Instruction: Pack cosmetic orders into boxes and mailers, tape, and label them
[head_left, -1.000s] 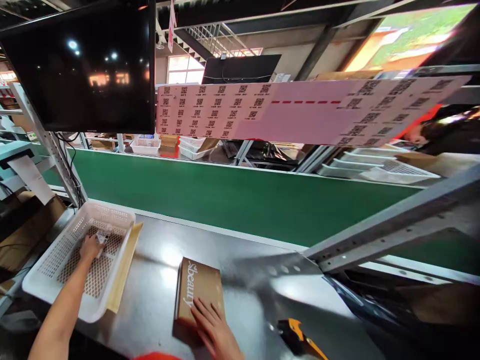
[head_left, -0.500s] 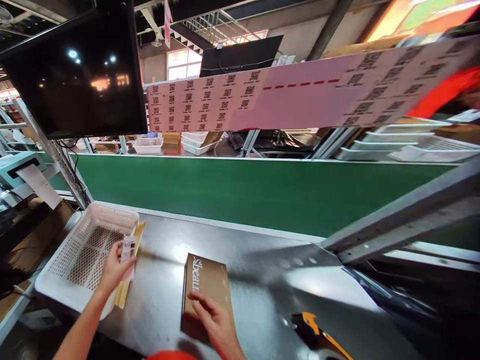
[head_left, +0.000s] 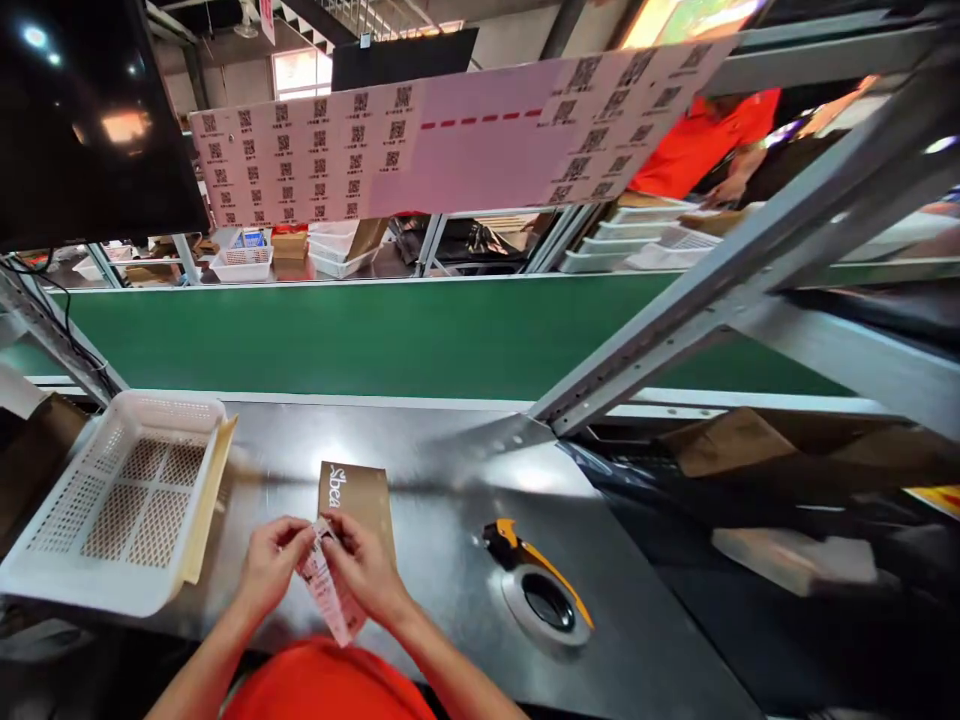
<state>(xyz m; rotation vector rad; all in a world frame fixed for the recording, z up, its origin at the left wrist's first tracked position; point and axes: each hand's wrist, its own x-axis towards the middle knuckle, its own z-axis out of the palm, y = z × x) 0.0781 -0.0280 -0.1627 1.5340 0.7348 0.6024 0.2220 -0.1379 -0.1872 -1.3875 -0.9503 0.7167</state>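
A printed paper label (head_left: 324, 585) is pinched at its upper end by both hands, close to my body. My left hand (head_left: 271, 562) closes on its left edge, and my right hand (head_left: 364, 560) grips the right side. Just behind them a brown cardboard box (head_left: 367, 495) with white lettering lies on the metal table (head_left: 442, 600), partly covered by my right hand. Left of my hands stands a white perforated basket (head_left: 142, 490), a yellowish flat piece (head_left: 211, 500) leaning along its right side.
To the right lie a roll of tape (head_left: 546, 605) and an orange-black tape dispenser (head_left: 536, 560). Beyond the table runs a green conveyor belt (head_left: 322, 340). A slanting metal post (head_left: 637, 350) rises at the right, and a board of QR codes (head_left: 480, 130) hangs ahead. A person in red (head_left: 705, 140) stands beyond.
My left hand has moved from the basket's edge to meet my right hand, bringing the label along. My right hand has left the box and now grips the label. The view has turned right.
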